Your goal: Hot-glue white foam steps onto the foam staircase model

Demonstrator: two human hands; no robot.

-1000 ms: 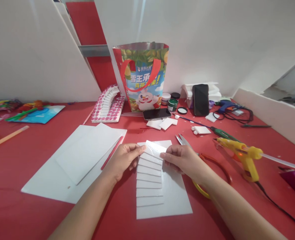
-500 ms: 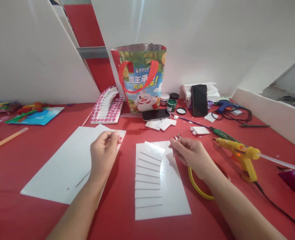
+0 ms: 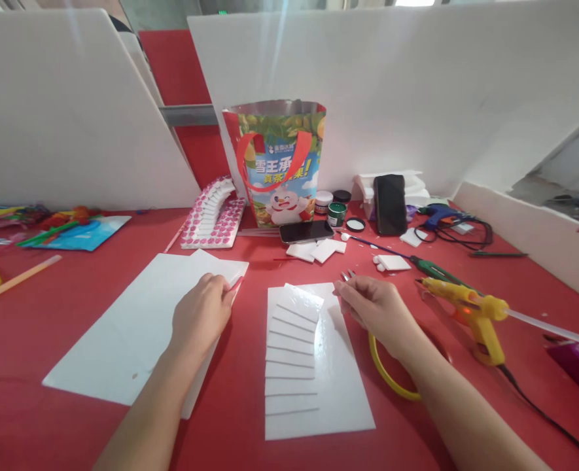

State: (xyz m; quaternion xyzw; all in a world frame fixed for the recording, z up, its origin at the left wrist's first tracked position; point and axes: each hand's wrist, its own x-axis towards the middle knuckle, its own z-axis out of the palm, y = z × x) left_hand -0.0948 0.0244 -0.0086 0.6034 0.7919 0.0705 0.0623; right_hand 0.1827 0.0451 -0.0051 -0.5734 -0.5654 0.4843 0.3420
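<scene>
My left hand (image 3: 203, 311) is closed above the right side of a large white sheet (image 3: 117, 327). A small red piece (image 3: 236, 283) shows by its fingertips; whether the fingers grip it is hidden. My right hand (image 3: 375, 297) is closed around a small two-tipped metal tool (image 3: 348, 275), with the tips pointing away from me. Between the hands lies a white board (image 3: 341, 373) bearing several overlapping white strips (image 3: 292, 356) in a curved, stair-like row. A yellow ring (image 3: 390, 376) lies partly under my right forearm.
A yellow glue gun (image 3: 475, 314) with a lit red light lies at right, its cord trailing forward. Behind stand a printed bag (image 3: 284, 170), paint jars (image 3: 337, 214) and a black phone (image 3: 390, 204). Small white tiles (image 3: 324, 250) and a pink-dotted stair-like piece (image 3: 213, 216) lie farther back.
My left hand has turned palm-down and lowered toward the large sheet. The thin dark line on that sheet is now out of sight. My right hand stays nearly still; the view has tilted up slightly.
</scene>
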